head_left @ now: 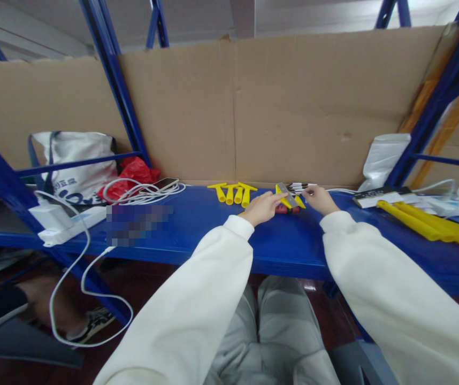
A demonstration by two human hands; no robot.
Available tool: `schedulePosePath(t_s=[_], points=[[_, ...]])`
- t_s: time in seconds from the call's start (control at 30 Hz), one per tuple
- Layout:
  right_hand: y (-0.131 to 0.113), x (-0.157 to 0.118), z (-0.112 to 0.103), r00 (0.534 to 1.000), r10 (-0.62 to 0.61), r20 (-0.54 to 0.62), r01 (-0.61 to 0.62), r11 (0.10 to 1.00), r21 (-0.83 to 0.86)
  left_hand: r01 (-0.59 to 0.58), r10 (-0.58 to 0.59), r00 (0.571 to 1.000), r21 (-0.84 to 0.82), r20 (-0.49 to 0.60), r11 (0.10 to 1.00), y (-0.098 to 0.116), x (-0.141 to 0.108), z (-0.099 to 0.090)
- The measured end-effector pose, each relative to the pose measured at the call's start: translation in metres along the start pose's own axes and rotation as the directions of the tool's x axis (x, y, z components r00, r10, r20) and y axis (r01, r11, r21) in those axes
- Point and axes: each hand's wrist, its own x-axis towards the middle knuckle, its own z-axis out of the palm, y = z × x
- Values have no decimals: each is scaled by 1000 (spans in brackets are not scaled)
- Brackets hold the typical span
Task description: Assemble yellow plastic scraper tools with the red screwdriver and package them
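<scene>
Over the middle of the blue shelf, my left hand [262,207] holds a yellow scraper with a flat grey metal blade [288,196], fingers stretched along its near edge. To its right, my right hand [320,199] has thumb and fingertips pinched together; whatever is between them is too small to make out. Several slim white sticks with dark ends [298,186] lie just behind the scraper. A red object [288,210] sits beneath it, partly covered. Left of my hands, several yellow T-shaped scraper handles [238,194] lie in a row.
A cardboard panel [293,107] backs the blue shelf [209,235]. White cables [145,192], a red plastic bag [135,171], a cloth bag [79,160] and a power strip [75,224] are left. Long yellow pieces [426,224] lie right. Another person's leg [56,310] shows lower left.
</scene>
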Motion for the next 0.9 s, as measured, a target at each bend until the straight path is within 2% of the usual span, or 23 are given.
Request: schedulePosePath(t_s=[0.1, 0.2, 0.5, 0.9], points=[[12, -2, -7, 992, 122, 31, -105, 937, -334, 31, -30, 999, -8, 14, 1000, -3, 1, -1], [13, -7, -9, 981, 175, 86, -117, 879, -462, 47, -46, 999, -23, 27, 999, -6, 2, 0], [-6, -16, 2, 970, 68, 233, 88, 796, -599, 56, -52, 997, -66, 52, 996, -7, 3, 3], [-18, -22, 4, 970, 9, 242, 166, 704, -691, 53, -51, 997, -48, 50, 997, -6, 1, 2]])
